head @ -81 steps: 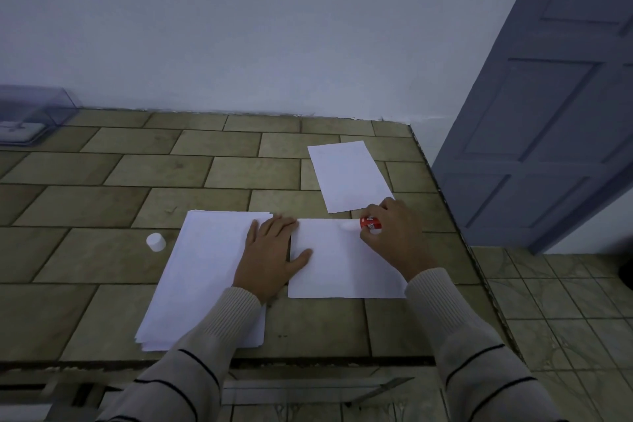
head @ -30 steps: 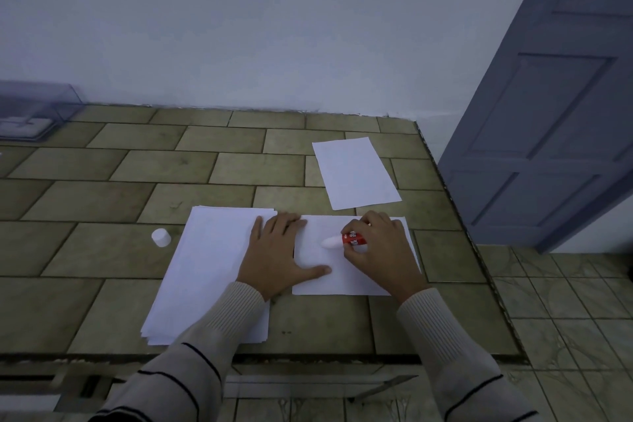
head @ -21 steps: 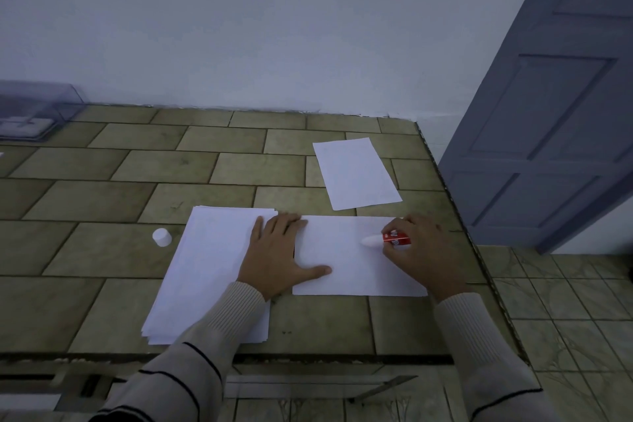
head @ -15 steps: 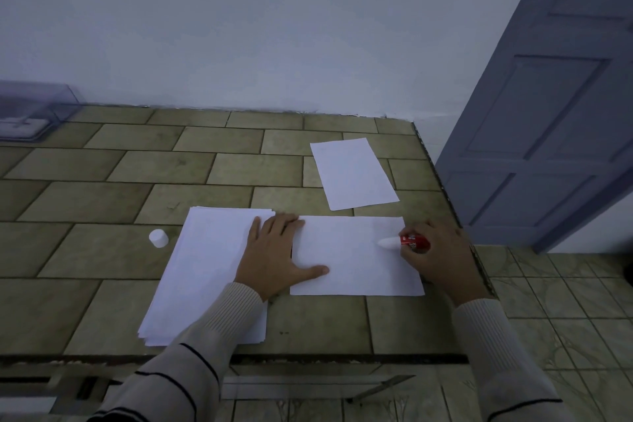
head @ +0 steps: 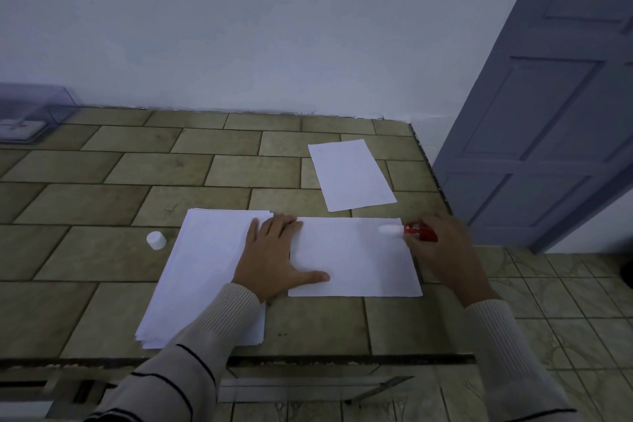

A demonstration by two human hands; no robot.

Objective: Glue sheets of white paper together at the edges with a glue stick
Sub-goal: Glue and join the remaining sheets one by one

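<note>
White sheet of paper [head: 356,257] lies flat on a tiled counter [head: 102,250]. The left hand [head: 274,257] presses its left edge with straight fingers, beside a paper stack [head: 205,267]. The right hand [head: 442,250] grips a red glue stick [head: 416,231], tip at the sheet's far right corner. Edge-gluing seems under way; next, probably a steady stroke down the right edge.

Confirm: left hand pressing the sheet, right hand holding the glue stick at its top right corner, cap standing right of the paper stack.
One error: in the head view the cap stands left of the paper stack. The left hand does press the sheet; the right hand holds the glue stick at its top right corner.
</note>
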